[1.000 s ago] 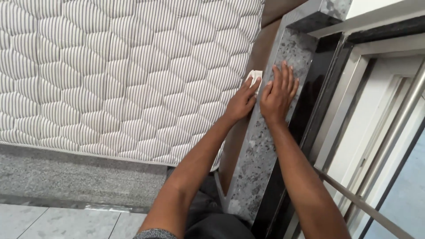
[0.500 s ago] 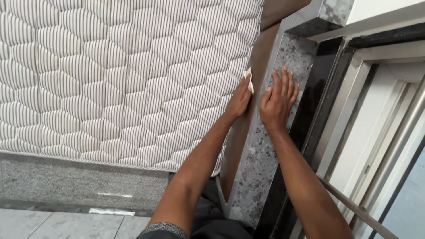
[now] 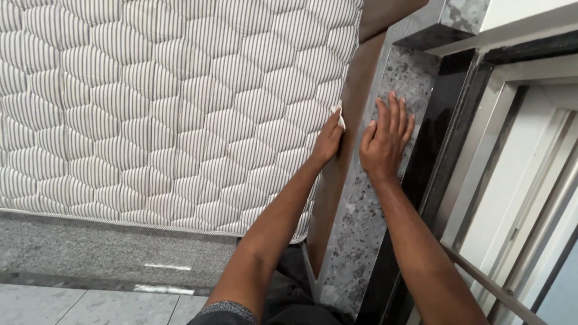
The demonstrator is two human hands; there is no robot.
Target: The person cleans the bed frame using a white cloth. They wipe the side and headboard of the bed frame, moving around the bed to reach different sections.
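Two bare hands at work, seen from the head camera. Left hand (image 3: 328, 143) pinches a small white cloth (image 3: 339, 114) against the brown strip (image 3: 346, 156) that runs between the mattress and the stone ledge; fingers closed on the cloth, only a corner of it showing above them. Right hand (image 3: 385, 141) lies flat on the speckled grey granite ledge (image 3: 355, 241), fingers spread and apart, palm down, holding nothing. The two hands sit just beside each other, not touching. Quilted striped mattress (image 3: 150, 108) fills the left side. Black polished stone edge (image 3: 436, 144) borders the ledge on the right, then a white window frame (image 3: 518, 180). Grey floor tiles (image 3: 60, 304) below.
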